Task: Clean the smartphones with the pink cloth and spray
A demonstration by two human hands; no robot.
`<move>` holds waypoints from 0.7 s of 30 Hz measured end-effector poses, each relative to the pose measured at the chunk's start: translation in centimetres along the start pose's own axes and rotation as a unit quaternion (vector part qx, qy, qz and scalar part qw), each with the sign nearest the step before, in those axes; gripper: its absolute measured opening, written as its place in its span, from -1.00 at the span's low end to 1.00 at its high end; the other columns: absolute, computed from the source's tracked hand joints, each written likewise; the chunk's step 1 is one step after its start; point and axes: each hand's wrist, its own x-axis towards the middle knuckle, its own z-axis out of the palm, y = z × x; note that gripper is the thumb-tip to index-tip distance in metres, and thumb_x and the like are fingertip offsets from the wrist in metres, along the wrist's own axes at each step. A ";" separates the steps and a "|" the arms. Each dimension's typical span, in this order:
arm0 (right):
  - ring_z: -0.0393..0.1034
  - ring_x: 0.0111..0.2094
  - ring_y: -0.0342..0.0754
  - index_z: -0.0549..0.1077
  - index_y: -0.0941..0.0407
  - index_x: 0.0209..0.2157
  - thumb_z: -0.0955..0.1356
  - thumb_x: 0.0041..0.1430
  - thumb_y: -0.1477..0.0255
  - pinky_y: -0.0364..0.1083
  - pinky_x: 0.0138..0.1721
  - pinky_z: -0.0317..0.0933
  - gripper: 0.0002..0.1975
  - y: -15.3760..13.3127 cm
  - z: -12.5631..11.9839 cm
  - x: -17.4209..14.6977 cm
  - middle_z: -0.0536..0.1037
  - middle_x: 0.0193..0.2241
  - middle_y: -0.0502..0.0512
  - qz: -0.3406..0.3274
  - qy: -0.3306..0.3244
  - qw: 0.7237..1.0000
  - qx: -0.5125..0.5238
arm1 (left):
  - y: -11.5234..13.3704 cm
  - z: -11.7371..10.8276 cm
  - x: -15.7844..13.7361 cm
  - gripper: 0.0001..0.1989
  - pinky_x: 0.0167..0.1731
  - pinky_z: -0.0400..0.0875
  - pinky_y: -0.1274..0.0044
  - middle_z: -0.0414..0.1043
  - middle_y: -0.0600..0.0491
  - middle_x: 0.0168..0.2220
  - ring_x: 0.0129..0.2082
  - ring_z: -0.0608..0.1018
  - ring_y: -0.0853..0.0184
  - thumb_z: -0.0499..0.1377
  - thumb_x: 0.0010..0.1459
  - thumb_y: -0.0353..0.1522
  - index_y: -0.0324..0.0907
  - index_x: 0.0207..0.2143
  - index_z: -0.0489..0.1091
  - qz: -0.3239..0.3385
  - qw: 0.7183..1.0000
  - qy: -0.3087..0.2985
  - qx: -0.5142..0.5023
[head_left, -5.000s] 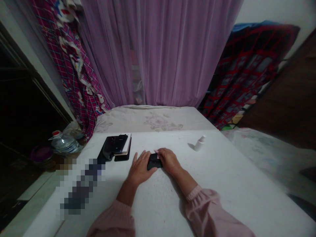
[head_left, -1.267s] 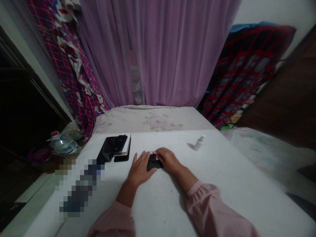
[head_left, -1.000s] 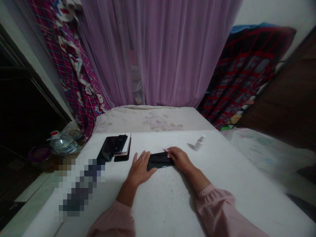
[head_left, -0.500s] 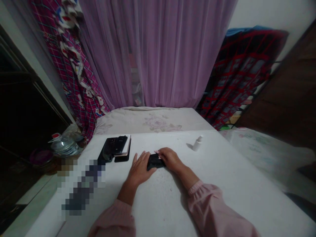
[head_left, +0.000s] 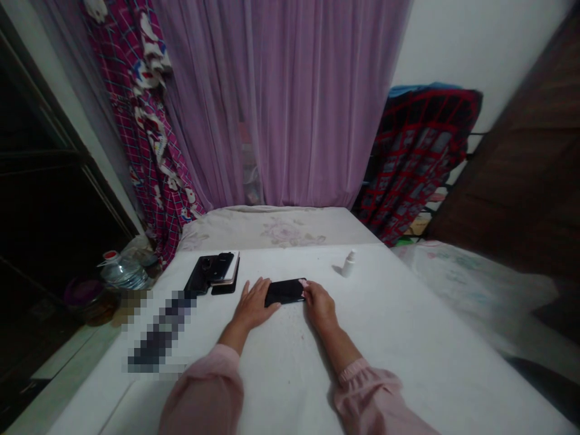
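Phone [head_left: 284,292] lies flat on the bench [head_left: 276,374], its left end against the spread left hand [head_left: 254,304]; the right hand [head_left: 321,307] pinches a pink cloth [head_left: 304,285] at its right end. Sideways pressure there could skid it if the left hand's bracing slackens.

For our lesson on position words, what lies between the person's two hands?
In the head view, a black phone lies between the left hand and the right hand, which holds a pink cloth.
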 end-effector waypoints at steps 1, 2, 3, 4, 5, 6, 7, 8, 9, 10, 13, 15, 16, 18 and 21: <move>0.45 -0.09 -0.03 0.50 0.11 -0.25 0.25 0.16 0.58 -0.08 -0.06 0.29 -0.78 -0.2 -0.2 -0.6 0.55 -0.09 0.14 0.000 0.006 1.000 -0.002 | 0.0 0.0 0.0 -0.31 0.31 -0.29 0.20 0.03 -0.09 0.33 0.35 0.01 0.18 0.00 0.22 -0.08 -0.22 0.30 -0.01 -0.003 1.000 -0.002 0.003; 0.44 -0.08 -0.03 0.50 0.11 -0.24 0.25 0.17 0.58 -0.09 -0.05 0.29 -0.77 -0.5 -0.3 -1.1 0.55 -0.08 0.15 -0.001 0.012 1.000 -0.006 | -0.1 0.1 0.1 -0.31 0.31 -0.29 0.21 0.02 -0.09 0.33 0.35 0.00 0.19 0.00 0.22 -0.08 -0.21 0.30 -0.02 -0.005 1.000 -0.003 0.005; 0.44 -0.07 -0.03 0.50 0.11 -0.22 0.24 0.18 0.58 -0.09 -0.04 0.28 -0.76 -0.7 -0.5 -1.5 0.54 -0.07 0.15 -0.002 0.019 1.000 -0.011 | -0.1 0.2 0.1 -0.31 0.31 -0.29 0.22 0.02 -0.08 0.34 0.35 -0.01 0.20 -0.01 0.22 -0.08 -0.21 0.30 -0.02 -0.008 1.000 -0.004 0.008; 0.44 -0.07 -0.03 0.50 0.12 -0.20 0.23 0.19 0.58 -0.09 -0.04 0.28 -0.75 -0.9 -0.6 -1.9 0.54 -0.06 0.16 -0.003 0.026 1.000 -0.018 | 0.0 0.2 0.1 -0.31 0.31 -0.29 0.23 0.01 -0.08 0.34 0.35 -0.01 0.21 -0.01 0.23 -0.08 -0.21 0.30 -0.02 -0.010 1.000 -0.003 0.010; 0.44 -0.07 -0.03 0.51 0.12 -0.18 0.22 0.20 0.57 -0.09 -0.03 0.28 -0.73 -1.2 -0.7 -2.2 0.54 -0.06 0.18 -0.003 0.032 0.999 -0.027 | 0.0 0.2 0.1 -0.31 0.31 -0.28 0.23 0.01 -0.08 0.34 0.35 -0.02 0.21 -0.02 0.23 -0.08 -0.22 0.30 -0.02 -0.011 1.000 -0.003 0.011; 0.44 -0.07 -0.02 0.51 0.13 -0.18 0.21 0.22 0.57 -0.09 -0.03 0.28 -0.72 -1.4 -0.7 -2.4 0.54 -0.05 0.20 -0.003 0.037 0.999 -0.037 | 0.1 0.2 0.0 -0.32 0.31 -0.28 0.23 0.00 -0.08 0.34 0.36 -0.02 0.21 -0.02 0.23 -0.08 -0.22 0.30 -0.02 -0.013 1.000 -0.002 0.012; 0.44 -0.08 0.00 0.52 0.15 -0.19 0.20 0.23 0.56 -0.08 -0.03 0.27 -0.72 -1.6 -0.7 -2.6 0.53 -0.05 0.23 -0.002 0.041 0.998 -0.047 | 0.3 0.2 -0.1 -0.32 0.31 -0.27 0.23 0.00 -0.09 0.34 0.36 -0.02 0.21 -0.03 0.23 -0.08 -0.23 0.30 -0.01 -0.014 1.000 0.000 0.012; 0.44 -0.07 0.02 0.53 0.17 -0.19 0.19 0.25 0.55 -0.06 -0.02 0.27 -0.71 -1.8 -0.7 -2.8 0.53 -0.05 0.26 -0.001 0.046 0.997 -0.055 | 0.4 0.2 -0.1 -0.31 0.31 -0.27 0.23 0.00 -0.10 0.34 0.36 -0.02 0.20 -0.03 0.23 -0.08 -0.25 0.30 -0.01 -0.015 1.000 0.003 0.013; 0.43 -0.07 0.04 0.53 0.19 -0.20 0.18 0.26 0.53 -0.05 -0.02 0.26 -0.70 -2.0 -0.7 -2.9 0.53 -0.05 0.28 0.001 0.051 0.997 -0.062 | 0.6 0.2 -0.2 -0.31 0.31 -0.26 0.23 0.01 -0.11 0.34 0.36 -0.02 0.20 -0.03 0.23 -0.08 -0.27 0.30 -0.01 -0.017 1.000 0.005 0.014; 0.43 -0.07 0.06 0.54 0.20 -0.19 0.17 0.27 0.52 -0.04 -0.01 0.25 -0.68 -2.2 -0.7 -2.9 0.53 -0.06 0.31 0.002 0.057 0.996 -0.066 | 0.7 0.2 -0.3 -0.30 0.31 -0.26 0.23 0.01 -0.12 0.33 0.35 -0.02 0.19 -0.03 0.23 -0.08 -0.28 0.30 -0.01 -0.018 1.000 0.006 0.014; 0.42 -0.10 0.09 0.54 0.20 -0.18 0.16 0.29 0.48 -0.01 -0.03 0.24 -0.66 -2.6 -0.5 -3.0 0.54 -0.11 0.32 0.004 0.070 0.995 -0.069 | 1.0 0.2 -0.4 -0.30 0.30 -0.25 0.22 0.01 -0.14 0.33 0.35 -0.01 0.18 -0.03 0.23 -0.08 -0.29 0.30 0.00 -0.021 1.000 0.007 0.013; 0.42 -0.13 0.08 0.55 0.19 -0.19 0.17 0.29 0.47 -0.02 -0.06 0.25 -0.67 -2.9 -0.3 -3.0 0.55 -0.15 0.30 -0.003 0.066 0.996 -0.065 | 1.1 0.3 -0.4 -0.31 0.30 -0.26 0.22 0.01 -0.13 0.33 0.35 0.00 0.18 -0.04 0.23 -0.08 -0.27 0.30 0.00 -0.021 1.000 0.008 0.012; 0.42 -0.14 0.07 0.55 0.18 -0.20 0.18 0.28 0.47 -0.03 -0.07 0.25 -0.68 -3.1 -0.1 -3.1 0.55 -0.15 0.28 -0.009 0.061 0.996 -0.062 | 1.0 0.4 -0.4 -0.31 0.30 -0.26 0.23 0.01 -0.13 0.33 0.35 -0.01 0.19 -0.04 0.23 -0.08 -0.27 0.30 0.00 -0.021 1.000 0.009 0.012; 0.42 -0.15 0.06 0.55 0.17 -0.23 0.20 0.26 0.49 -0.05 -0.08 0.26 -0.72 -3.4 0.2 -3.2 0.54 -0.15 0.27 -0.020 0.052 0.997 -0.053 | 0.9 0.6 -0.3 -0.31 0.30 -0.27 0.23 0.01 -0.13 0.33 0.35 -0.01 0.19 -0.04 0.23 -0.08 -0.26 0.30 -0.01 -0.019 1.000 0.011 0.011; 0.42 -0.14 0.05 0.55 0.16 -0.26 0.23 0.22 0.52 -0.06 -0.08 0.26 -0.75 -3.9 0.5 -3.5 0.54 -0.15 0.26 -0.039 0.041 0.998 -0.033 | 0.8 0.7 -0.3 -0.32 0.30 -0.26 0.24 0.03 -0.12 0.33 0.35 0.00 0.19 -0.04 0.23 -0.07 -0.23 0.30 -0.01 -0.016 1.000 0.014 0.010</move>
